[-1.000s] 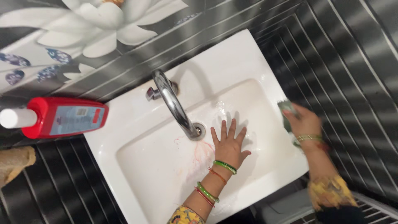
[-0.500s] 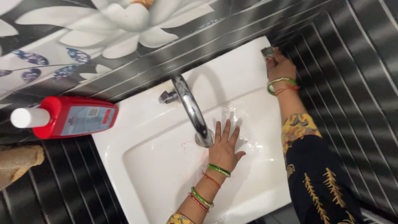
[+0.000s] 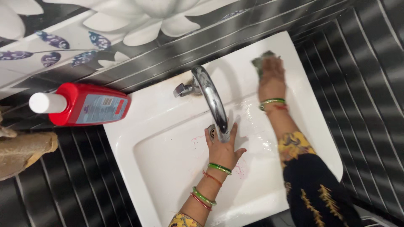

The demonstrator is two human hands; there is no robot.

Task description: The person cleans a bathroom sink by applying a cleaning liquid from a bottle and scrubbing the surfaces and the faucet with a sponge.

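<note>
A white rectangular sink (image 3: 168, 120) is set in a black striped counter. My left hand (image 3: 221, 148) lies flat, fingers spread, on the basin floor beside the drain, partly behind the chrome tap spout (image 3: 213, 103). My right hand (image 3: 271, 80) presses a green scrub pad (image 3: 261, 61) onto the sink's back rim, right of the tap. Faint pink streaks (image 3: 196, 138) mark the basin near the drain. Both wrists wear green and red bangles.
A red bottle with a white cap (image 3: 82, 108) lies on its side on the counter left of the sink. A tan cloth (image 3: 23, 152) sits at the left edge. A wall panel with a white flower print (image 3: 126, 19) runs behind the sink.
My right hand carried the scrub pad from the sink's right rim up to the back right corner, then a little left along the back rim. My left hand stayed flat in the basin.
</note>
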